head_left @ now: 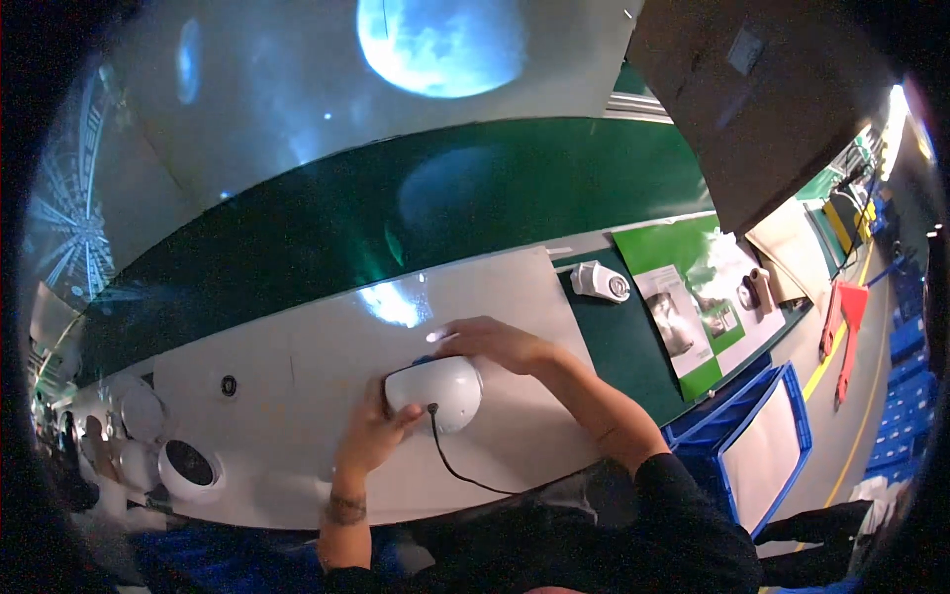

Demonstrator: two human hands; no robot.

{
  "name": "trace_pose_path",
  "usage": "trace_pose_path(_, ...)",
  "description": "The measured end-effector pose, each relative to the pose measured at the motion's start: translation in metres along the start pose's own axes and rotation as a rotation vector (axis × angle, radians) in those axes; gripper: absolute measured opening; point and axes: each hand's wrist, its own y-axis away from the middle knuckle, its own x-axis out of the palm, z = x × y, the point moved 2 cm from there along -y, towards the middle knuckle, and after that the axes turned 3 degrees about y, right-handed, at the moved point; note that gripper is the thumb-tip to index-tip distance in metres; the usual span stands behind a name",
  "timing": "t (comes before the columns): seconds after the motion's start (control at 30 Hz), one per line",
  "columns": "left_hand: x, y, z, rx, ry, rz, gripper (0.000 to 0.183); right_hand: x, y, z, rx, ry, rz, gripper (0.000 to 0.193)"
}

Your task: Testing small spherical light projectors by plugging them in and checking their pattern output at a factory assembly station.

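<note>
A white, rounded projector (pixel 450 391) with a dark front rim stands on the pale worktop (pixel 277 416) in front of me. From its near side a black cable (pixel 452 465) runs down to the table's front edge. My left hand (pixel 371 436) grips the projector's left side, its thumb over the near face and its other fingers partly hidden. My right hand (pixel 495 344) reaches over the far right side with fingers stretched out, close to the projector's top; whether they touch it I cannot tell. Bluish light falls on the worktop just beyond these fingers.
Another white projector with a black face (pixel 190 467) sits at the left, near a small black ring (pixel 229 385). A white part (pixel 600 282) and a green-and-white printed sheet (pixel 693 302) lie at the right. Blue crates (pixel 757 450) stand beside the table. Cloudy blue light (pixel 440 45) shines ahead.
</note>
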Motion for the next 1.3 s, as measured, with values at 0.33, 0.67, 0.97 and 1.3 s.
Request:
trace_pose_path(0.33, 0.006, 0.004, -0.006, -0.052, 0.492, 0.077, 0.08, 0.009, -0.022, 0.0, 0.027, -0.025, 0.153, 0.042)
trace_pose_path(0.67, 0.008, -0.004, 0.008, -0.124, 0.493, 0.181, 0.099, 0.005, -0.025, 0.001, -0.227, 0.419, 0.181, 0.031)
trace_pose_path(0.97, 0.015, 0.004, 0.014, -0.188, 0.605, 0.123, 0.107, 0.009, -0.03, -0.006, -0.31, 0.221, 0.222, 0.03)
trace_pose_path(1.3, 0.019, 0.007, 0.013, -0.169, 0.683, 0.091, 0.101, 0.006, -0.025, -0.013, 0.107, -0.265, 0.188, 0.042)
